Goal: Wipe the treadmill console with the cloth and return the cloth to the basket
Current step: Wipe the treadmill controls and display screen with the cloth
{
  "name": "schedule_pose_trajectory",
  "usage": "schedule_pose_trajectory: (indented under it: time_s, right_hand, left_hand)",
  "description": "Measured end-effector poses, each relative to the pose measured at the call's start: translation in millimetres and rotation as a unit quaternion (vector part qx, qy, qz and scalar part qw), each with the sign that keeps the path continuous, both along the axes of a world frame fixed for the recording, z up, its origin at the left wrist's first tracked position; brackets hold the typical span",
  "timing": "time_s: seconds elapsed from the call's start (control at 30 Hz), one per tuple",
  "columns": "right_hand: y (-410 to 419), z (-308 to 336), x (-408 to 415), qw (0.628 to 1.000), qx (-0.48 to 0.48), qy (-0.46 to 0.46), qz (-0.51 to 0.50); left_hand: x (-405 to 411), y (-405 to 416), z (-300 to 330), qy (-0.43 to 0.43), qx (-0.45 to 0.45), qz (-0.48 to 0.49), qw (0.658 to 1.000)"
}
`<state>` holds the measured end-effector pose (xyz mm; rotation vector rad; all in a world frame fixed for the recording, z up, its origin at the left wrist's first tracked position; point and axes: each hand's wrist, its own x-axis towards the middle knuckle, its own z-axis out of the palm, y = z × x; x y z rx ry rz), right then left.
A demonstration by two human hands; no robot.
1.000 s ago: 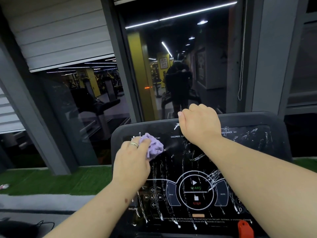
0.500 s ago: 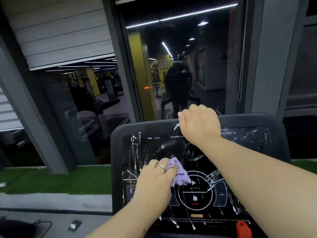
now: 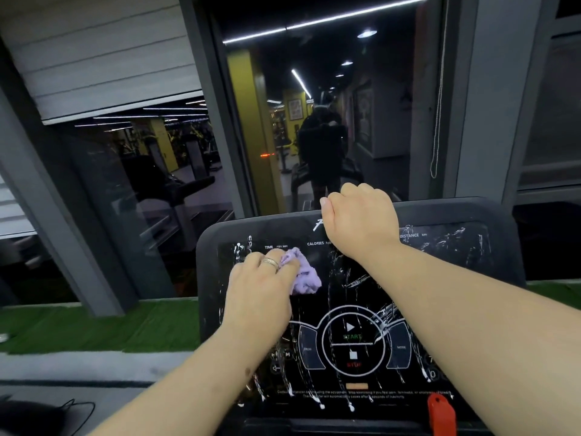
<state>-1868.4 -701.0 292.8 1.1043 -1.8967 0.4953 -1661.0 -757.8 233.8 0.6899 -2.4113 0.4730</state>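
Note:
The black treadmill console (image 3: 446, 278) fills the lower right, its glossy panel streaked with white drips and smears. My left hand (image 3: 261, 287), with a ring on one finger, presses a bunched lilac cloth (image 3: 303, 273) against the upper left of the panel, just under the TIME and CALORIES labels. My right hand (image 3: 361, 221) is curled over the console's top edge near its middle, gripping the rim. The START and STOP dial (image 3: 353, 344) lies below the cloth. No basket is in view.
A red safety key (image 3: 441, 415) sticks up at the console's lower right. Dark windows (image 3: 317, 121) ahead reflect the gym and a person. Green turf (image 3: 94, 322) runs below the windows, a grey pillar (image 3: 47, 209) stands left, and a cable (image 3: 75, 407) lies on the floor.
My left hand has carried the cloth from the panel's upper left down toward the dial, then back up to just under the labels. My right hand has stayed on the top edge.

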Motion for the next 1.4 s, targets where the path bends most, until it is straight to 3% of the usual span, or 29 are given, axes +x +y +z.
schedule_pose_trajectory:
  time_s: [0.2,0.37,0.53,0.7,0.87,1.03,1.23,1.4]
  right_hand:
    - [0,0,0,1.0,-0.008,-0.002,0.009]
    - [0,0,-1,1.0,0.001,0.003,0.001]
    - [0,-1,0,1.0,-0.007,-0.001,0.011]
    - [0,-1,-1,1.0,-0.011,-0.003,0.013]
    - [0,0,0,1.0,-0.01,-0.004,0.013]
    - [-1,0,-1,1.0,-0.006,-0.005,0.008]
    - [3,3,1,1.0,0.011,-0.007,0.007]
    - [1,3,0,1.0,0.008,-0.004,0.003]
  left_hand:
    - [6,28,-33,-0.107,-0.004,-0.067,0.992]
    - [-3,7,-4,0.02,0.05,0.017,0.998]
    - [5,27,-34,-0.105,0.017,-0.081,0.991]
    - [-6,2,0,0.055,0.089,0.019,0.994]
    - [-14,42,-27,-0.066,0.047,-0.075,0.994]
    - [-27,10,10,0.03,0.087,-0.001,0.996]
    - [-28,54,-26,-0.073,0.051,-0.102,0.991]
    - [-36,25,2,0.032,0.072,-0.037,0.996]
